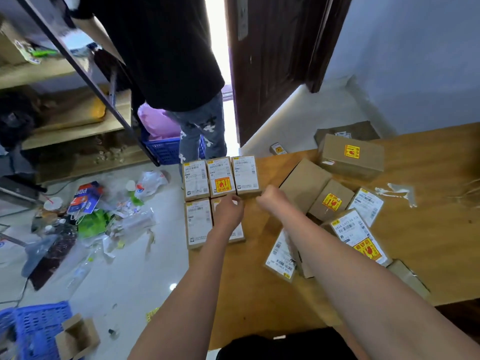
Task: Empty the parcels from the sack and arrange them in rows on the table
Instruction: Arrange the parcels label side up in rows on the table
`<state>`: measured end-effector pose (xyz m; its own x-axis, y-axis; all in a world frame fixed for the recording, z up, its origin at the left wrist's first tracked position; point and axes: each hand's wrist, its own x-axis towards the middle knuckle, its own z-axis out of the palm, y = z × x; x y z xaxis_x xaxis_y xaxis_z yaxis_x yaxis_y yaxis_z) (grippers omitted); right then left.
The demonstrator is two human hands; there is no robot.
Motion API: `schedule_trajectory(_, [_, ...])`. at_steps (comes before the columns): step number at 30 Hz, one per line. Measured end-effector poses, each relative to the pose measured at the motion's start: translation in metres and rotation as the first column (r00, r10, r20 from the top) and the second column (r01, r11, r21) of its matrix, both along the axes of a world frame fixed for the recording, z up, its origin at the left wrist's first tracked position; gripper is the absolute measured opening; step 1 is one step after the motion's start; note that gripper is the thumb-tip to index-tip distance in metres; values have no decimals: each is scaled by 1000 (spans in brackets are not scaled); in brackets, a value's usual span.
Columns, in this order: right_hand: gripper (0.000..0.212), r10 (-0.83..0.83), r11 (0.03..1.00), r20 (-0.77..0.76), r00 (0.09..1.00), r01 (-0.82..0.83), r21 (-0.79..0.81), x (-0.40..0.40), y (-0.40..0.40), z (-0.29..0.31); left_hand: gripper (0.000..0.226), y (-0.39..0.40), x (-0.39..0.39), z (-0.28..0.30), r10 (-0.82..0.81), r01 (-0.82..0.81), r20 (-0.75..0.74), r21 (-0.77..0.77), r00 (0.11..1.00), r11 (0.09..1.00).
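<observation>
1. While both forearms reach in from the bottom of the frame, the wooden table (428, 229) fills the centre and right, with its left edge running down the middle of the picture.
2. Standing person (176, 61) in a dark top and patterned jeans occupies the upper centre, beside the open dark door (270, 61).
3. Shelving unit (65, 113) sits at upper left; floor litter (91, 211) spreads across the left-centre tiles; blue crate (36, 326) shows at lower left, and a second blue basket (166, 149) sits behind the person's legs.
4. Loose parcels: large brown box (350, 157) at upper right of the table; a jumbled cluster (332, 203) right of centre, some label-up, some tilted or overlapping.
5. Arranged parcels at the table's left edge: back row of three (220, 176), label-up, touching side by side; front row of two, the left one (198, 223) fully visible, the second parcel (237, 233) mostly covered by a hand.
6. Left hand (228, 211) lies palm-down on that second front-row parcel, fingers curved over its far edge; grip looks like a hold on the box.
7. Right hand (270, 200) is just right of the left, at the near right corner of the back row; fingers curled under and hidden, so cannot tell whether it holds anything.
8. Sack: not visible.
</observation>
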<state>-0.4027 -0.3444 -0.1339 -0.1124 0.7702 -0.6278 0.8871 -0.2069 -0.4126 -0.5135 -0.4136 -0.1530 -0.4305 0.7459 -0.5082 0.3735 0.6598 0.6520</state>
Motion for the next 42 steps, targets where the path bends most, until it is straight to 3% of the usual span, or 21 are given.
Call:
schedule_trajectory(4, [16,-27,999,66,997,29,-26,29,11,19,18,1,33,4,-132,145,151,-79,980,986])
schedule_trajectory(8, [25,-15,975,152,988,48,-219,55,11,30,22,-9,65,-4,-286,310,186,-114,940,944])
schedule_trajectory(14, [29,-113,928,112,987,145,-344,66,-9,13,74,-29,92,-30,-389,416,155,-220,908,882])
schedule_trajectory(22, [20,-40,977,61,997,52,-205,61,-25,6,115,-56,98,-51,-336,375,166,-426,927,824])
schedule_trajectory(27, [24,-5,975,57,998,18,-221,53,-24,3,111,-67,106,-57,-269,318,173,-409,947,855])
schedule_trajectory(32, [24,-7,962,68,998,25,-272,50,-23,4,73,-66,103,-58,-352,376,136,-416,926,828])
schedule_trajectory(35, [24,-16,953,63,998,35,-301,49,-22,1,63,-63,100,-53,-361,379,121,-380,925,844])
schedule_trajectory(42, [27,-12,935,77,997,38,-352,45,-19,1,105,-63,87,-47,-203,228,104,-405,974,885])
